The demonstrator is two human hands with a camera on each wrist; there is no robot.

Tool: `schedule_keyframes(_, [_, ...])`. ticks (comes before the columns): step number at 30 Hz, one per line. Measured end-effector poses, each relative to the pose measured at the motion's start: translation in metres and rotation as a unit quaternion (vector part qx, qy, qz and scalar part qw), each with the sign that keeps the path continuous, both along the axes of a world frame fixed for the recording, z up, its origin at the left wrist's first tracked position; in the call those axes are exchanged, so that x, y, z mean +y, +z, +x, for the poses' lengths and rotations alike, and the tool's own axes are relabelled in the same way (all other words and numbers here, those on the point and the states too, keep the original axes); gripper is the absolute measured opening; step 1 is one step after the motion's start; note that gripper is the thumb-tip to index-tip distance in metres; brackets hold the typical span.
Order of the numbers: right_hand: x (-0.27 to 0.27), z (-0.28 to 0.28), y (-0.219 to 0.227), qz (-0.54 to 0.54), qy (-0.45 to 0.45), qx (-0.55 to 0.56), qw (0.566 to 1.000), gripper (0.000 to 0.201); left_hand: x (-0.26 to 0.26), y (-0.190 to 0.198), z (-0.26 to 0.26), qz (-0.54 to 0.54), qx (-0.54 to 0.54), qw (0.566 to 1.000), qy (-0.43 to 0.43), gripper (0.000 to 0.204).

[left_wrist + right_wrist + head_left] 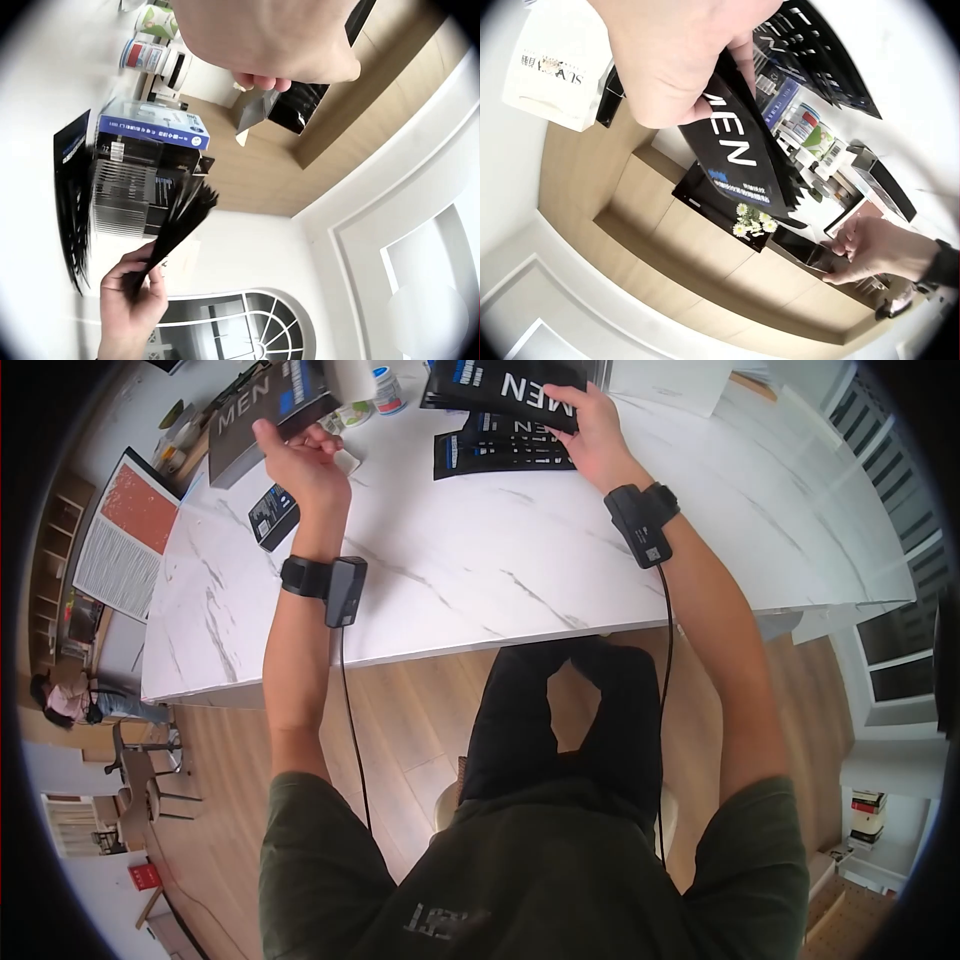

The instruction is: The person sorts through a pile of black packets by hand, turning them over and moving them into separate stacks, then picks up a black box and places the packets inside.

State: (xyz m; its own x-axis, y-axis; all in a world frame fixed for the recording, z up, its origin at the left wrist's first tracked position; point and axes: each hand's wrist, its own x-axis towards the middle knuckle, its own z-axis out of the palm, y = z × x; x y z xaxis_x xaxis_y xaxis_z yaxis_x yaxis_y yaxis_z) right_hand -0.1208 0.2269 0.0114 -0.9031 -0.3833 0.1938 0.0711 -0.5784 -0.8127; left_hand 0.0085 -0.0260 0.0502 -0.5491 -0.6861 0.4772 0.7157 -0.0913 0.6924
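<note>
My left hand point(308, 468) holds a black carton point(238, 440) printed MEN, raised at the table's left side. A grey-white end flap point(256, 111) stands out from the carton in the left wrist view. With thumb and fingers, my right hand point(598, 445) grips a stack of flat black packets point(739, 146), also lettered MEN. Their edges fan apart in the right wrist view. Below that stack, more black packets point(490, 458) lie overlapping on the marble-patterned table point(440, 595). A small black box point(272, 518) rests on the table beneath my left hand.
A white tub with a blue lid point(387, 390) stands at the back, near a blue-and-white box point(154, 127). Farther right is a white bag point(559, 64). A framed sheet point(120, 540) is at the left, and a person point(75, 700) is beyond it.
</note>
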Motion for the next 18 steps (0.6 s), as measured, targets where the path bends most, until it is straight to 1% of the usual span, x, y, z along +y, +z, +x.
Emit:
schedule_keyframes(1, [0.001,-0.007,-0.003,0.016,-0.015,-0.009,1.000,0.040,-0.006,-0.001,-0.001,0.020,0.002,1.000,0.008,0.048])
schedule_keyframes(2, [0.000,-0.015,-0.008,0.068,-0.087,0.042,0.993,0.046,-0.013,-0.004,-0.003,0.038,0.004,0.999,0.017,0.048])
schedule_keyframes(3, [-0.002,-0.020,-0.012,0.119,-0.158,0.090,0.976,0.052,-0.018,-0.006,-0.004,0.057,0.005,0.998,0.027,0.048])
schedule_keyframes(4, [-0.003,-0.026,-0.017,0.168,-0.227,0.136,0.950,0.057,-0.022,-0.009,-0.005,0.073,-0.001,0.997,0.027,0.048])
schedule_keyframes(5, [-0.001,-0.028,-0.018,0.220,-0.245,0.191,0.924,0.066,-0.024,-0.011,-0.007,0.090,-0.008,0.996,0.025,0.048])
schedule_keyframes(6, [-0.001,-0.034,-0.023,0.255,-0.310,0.246,0.883,0.057,-0.025,-0.014,-0.009,0.108,-0.015,0.994,0.023,0.047])
schedule_keyframes(7, [-0.002,-0.043,-0.030,0.288,-0.371,0.298,0.831,0.050,-0.026,-0.017,-0.010,0.116,-0.019,0.993,0.020,0.047])
schedule_keyframes(8, [-0.002,-0.044,-0.030,0.317,-0.429,0.349,0.770,0.043,-0.023,-0.016,-0.009,0.124,-0.027,0.991,0.027,0.047])
schedule_keyframes(11, [0.002,-0.044,-0.027,0.312,-0.353,0.305,0.828,0.063,-0.016,-0.013,-0.008,0.138,-0.032,0.989,0.041,0.047])
schedule_keyframes(14, [0.003,-0.040,-0.025,0.302,-0.342,0.302,0.837,0.061,-0.022,-0.008,-0.005,0.130,-0.011,0.990,0.045,0.049])
schedule_keyframes(16, [0.004,-0.039,-0.025,0.302,-0.344,0.310,0.833,0.060,-0.029,-0.007,-0.005,0.135,0.015,0.989,0.051,0.051])
schedule_keyframes(18, [0.003,-0.040,-0.023,0.300,-0.351,0.318,0.828,0.057,-0.028,-0.003,-0.002,0.121,0.016,0.992,0.032,0.049])
